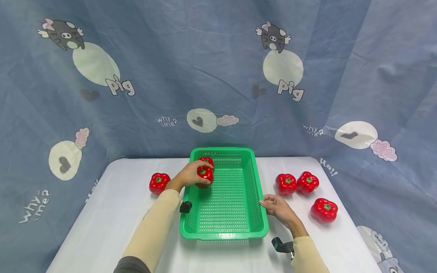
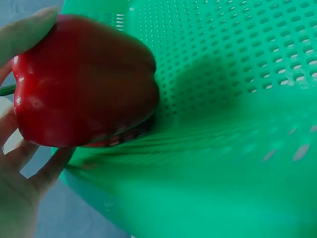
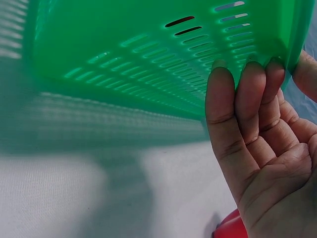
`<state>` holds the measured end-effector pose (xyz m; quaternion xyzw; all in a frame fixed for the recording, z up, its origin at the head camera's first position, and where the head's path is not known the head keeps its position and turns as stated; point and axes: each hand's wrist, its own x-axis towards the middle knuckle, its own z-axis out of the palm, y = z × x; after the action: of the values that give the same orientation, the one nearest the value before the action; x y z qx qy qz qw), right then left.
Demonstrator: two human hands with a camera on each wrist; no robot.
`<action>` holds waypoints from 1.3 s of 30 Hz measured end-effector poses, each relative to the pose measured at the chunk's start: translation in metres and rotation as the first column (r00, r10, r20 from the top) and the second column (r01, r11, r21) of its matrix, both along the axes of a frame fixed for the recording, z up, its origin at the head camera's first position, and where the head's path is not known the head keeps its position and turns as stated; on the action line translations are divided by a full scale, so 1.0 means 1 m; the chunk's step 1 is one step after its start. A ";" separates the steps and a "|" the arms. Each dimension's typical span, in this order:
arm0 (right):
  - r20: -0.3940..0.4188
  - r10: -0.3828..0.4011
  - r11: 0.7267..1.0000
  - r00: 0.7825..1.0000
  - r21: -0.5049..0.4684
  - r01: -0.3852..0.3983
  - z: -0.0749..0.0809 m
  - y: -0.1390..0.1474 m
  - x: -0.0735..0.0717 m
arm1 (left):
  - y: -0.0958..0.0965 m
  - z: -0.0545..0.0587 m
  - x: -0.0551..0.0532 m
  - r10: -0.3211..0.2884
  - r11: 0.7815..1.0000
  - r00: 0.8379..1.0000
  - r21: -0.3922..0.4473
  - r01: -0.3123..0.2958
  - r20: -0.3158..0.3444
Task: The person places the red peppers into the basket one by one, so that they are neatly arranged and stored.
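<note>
A green plastic basket point(image 1: 223, 236) with slotted walls stands in the middle of the white table. Over its left side reaches my left hand point(image 1: 189, 175), holding a red bell pepper point(image 1: 205, 175) between thumb and fingers. In the left wrist view this pepper point(image 2: 89, 84) lies sideways, its green stem towards the palm. Just behind it, a second red bell pepper point(image 1: 206, 160) shows inside the basket's far left corner. My right hand point(image 1: 278, 208) grips the basket's right rim. Seen from the right wrist, its fingers point(image 3: 220, 96) press the outer wall, with the thumb up at the rim.
One red bell pepper point(image 1: 159, 183) sits on the table left of the basket, close to my left wrist. On the right stand three more: a left one point(image 1: 286, 184), a middle one point(image 1: 307, 182) and a nearer one point(image 1: 324, 211). A blue printed cloth point(image 1: 222, 76) hangs behind the table.
</note>
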<state>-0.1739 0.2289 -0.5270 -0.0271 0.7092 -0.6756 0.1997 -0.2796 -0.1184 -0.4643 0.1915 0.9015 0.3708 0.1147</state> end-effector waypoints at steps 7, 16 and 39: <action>-0.005 -0.005 1.000 1.000 0.009 0.005 0.001 0.000 0.000 | 0.005 -0.006 -0.001 0.001 0.999 1.000 -0.040 -0.001 -0.015; -0.001 -0.006 1.000 1.000 0.001 0.006 -0.001 -0.002 0.000 | 0.008 -0.014 0.001 -0.039 0.994 0.999 -0.104 0.036 -0.020; -0.017 -0.001 1.000 1.000 -0.004 0.001 -0.003 -0.002 0.002 | 0.014 -0.026 0.007 -0.073 0.954 0.995 -0.295 0.048 -0.074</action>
<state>-0.1718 0.2271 -0.5300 -0.0330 0.7094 -0.6770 0.1932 -0.2729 -0.1041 -0.4899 0.2154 0.9441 0.2213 0.1151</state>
